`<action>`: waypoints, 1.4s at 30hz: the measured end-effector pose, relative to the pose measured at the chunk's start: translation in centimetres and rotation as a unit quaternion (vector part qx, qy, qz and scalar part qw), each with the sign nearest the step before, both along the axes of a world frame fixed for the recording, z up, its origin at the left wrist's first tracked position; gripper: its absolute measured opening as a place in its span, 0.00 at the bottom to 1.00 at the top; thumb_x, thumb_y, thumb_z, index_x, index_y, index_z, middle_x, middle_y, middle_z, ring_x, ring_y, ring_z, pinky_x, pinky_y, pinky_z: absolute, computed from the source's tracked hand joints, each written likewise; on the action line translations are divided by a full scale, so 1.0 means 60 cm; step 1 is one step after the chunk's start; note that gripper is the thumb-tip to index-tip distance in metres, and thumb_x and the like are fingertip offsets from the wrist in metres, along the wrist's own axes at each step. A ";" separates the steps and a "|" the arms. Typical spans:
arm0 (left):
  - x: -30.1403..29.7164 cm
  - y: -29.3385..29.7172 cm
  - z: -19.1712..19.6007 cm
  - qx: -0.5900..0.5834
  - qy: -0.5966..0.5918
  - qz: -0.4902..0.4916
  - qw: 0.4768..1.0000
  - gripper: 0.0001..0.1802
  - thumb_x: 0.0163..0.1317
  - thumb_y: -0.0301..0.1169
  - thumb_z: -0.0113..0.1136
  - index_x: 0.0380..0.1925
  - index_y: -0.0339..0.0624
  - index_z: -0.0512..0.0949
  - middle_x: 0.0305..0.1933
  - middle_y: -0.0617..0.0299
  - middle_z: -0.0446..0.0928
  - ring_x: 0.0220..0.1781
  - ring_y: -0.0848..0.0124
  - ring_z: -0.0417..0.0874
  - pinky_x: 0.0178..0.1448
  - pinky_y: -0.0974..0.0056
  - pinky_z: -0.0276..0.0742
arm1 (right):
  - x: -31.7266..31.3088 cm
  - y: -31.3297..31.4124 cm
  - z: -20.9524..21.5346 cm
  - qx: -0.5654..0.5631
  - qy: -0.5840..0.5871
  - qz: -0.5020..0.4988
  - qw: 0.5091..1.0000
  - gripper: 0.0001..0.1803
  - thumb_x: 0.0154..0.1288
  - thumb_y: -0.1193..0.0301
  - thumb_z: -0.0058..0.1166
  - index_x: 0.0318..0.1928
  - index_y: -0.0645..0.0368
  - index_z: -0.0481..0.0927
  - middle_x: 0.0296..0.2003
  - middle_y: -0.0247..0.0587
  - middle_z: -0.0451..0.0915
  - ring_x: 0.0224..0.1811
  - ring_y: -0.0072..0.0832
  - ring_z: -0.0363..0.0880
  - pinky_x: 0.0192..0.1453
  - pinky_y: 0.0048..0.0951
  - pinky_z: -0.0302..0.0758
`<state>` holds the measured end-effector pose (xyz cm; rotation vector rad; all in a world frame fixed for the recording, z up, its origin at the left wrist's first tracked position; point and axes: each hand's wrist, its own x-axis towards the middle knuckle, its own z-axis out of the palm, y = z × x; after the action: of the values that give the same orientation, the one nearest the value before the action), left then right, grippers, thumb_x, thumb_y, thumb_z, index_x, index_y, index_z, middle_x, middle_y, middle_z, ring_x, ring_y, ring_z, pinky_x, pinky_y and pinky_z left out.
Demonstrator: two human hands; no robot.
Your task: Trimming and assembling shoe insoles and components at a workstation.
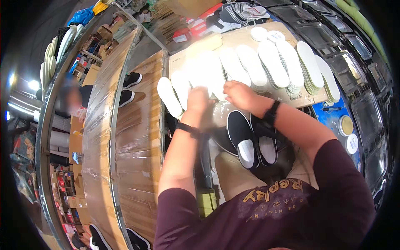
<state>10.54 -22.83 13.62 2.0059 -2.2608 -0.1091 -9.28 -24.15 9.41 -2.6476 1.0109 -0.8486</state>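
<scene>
Stacks of white insoles (271, 64) lie in a row on a tan board. Over the near end of one bright stack is my left hand (199, 99), its fingers curled; glare and blur hide what is in them. Beside it my right hand (241, 95) bends its fingers around the near end of a white insole (216, 77). Below my hands, a black slip-on shoe (241, 137) with a pale insole rests at my lap. Another black shoe (266, 143) sits against its right side. Dark bands circle both my wrists.
To the left, wrapped brown boards (139, 112) carry black shoes (127, 98). Someone (73, 96) is beyond them. Clear plastic trays (346, 71) line the right side, near round lidded tubs (346, 125) on a blue surface. Boxes and fabric pieces (241, 13) lie behind the tan board (300, 99).
</scene>
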 end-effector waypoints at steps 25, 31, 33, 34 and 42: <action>0.049 0.466 0.107 -0.306 0.452 0.096 0.832 0.07 0.63 0.22 0.58 0.40 0.31 0.80 0.38 0.58 0.76 0.31 0.77 0.76 0.32 0.74 0.72 | -0.302 0.260 0.165 0.242 -0.358 -0.160 0.887 0.11 0.69 0.72 0.49 0.44 0.67 0.80 0.30 0.35 0.81 0.26 0.17 0.76 0.27 0.20 0.72; 0.003 0.516 0.061 -0.192 0.491 0.089 0.845 0.06 0.61 0.24 0.63 0.29 0.38 0.74 0.33 0.64 0.73 0.26 0.81 0.73 0.21 0.76 0.69 | -0.359 0.340 0.150 0.345 -0.310 -0.201 0.862 0.11 0.69 0.73 0.48 0.43 0.66 0.81 0.29 0.33 0.80 0.21 0.16 0.74 0.23 0.18 0.70; -0.043 0.513 0.045 -0.168 0.483 0.048 0.858 0.07 0.61 0.23 0.62 0.28 0.38 0.73 0.32 0.65 0.72 0.31 0.80 0.74 0.32 0.74 0.71 | -0.330 0.360 0.157 0.330 -0.261 -0.217 0.881 0.08 0.65 0.76 0.51 0.40 0.66 0.82 0.30 0.39 0.81 0.23 0.23 0.77 0.27 0.24 0.75; -0.066 0.518 0.050 -0.144 0.437 0.028 0.888 0.07 0.59 0.21 0.62 0.27 0.38 0.72 0.33 0.63 0.72 0.32 0.78 0.73 0.36 0.74 0.71 | -0.314 0.372 0.158 0.234 -0.198 -0.167 0.937 0.08 0.63 0.78 0.52 0.41 0.65 0.81 0.30 0.42 0.80 0.26 0.27 0.78 0.30 0.27 0.76; -0.175 0.526 0.091 -0.011 0.442 -0.151 0.884 0.10 0.49 0.23 0.66 0.24 0.41 0.71 0.29 0.58 0.74 0.25 0.63 0.77 0.29 0.63 0.73 | -0.248 0.428 0.115 0.017 0.090 0.200 0.975 0.15 0.50 0.71 0.57 0.40 0.61 0.79 0.33 0.38 0.72 0.40 0.33 0.74 0.37 0.34 0.75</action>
<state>0.05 8.70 19.11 1.1639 -1.8724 -0.8289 -24.19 1.55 16.30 -2.7922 0.4834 -0.5070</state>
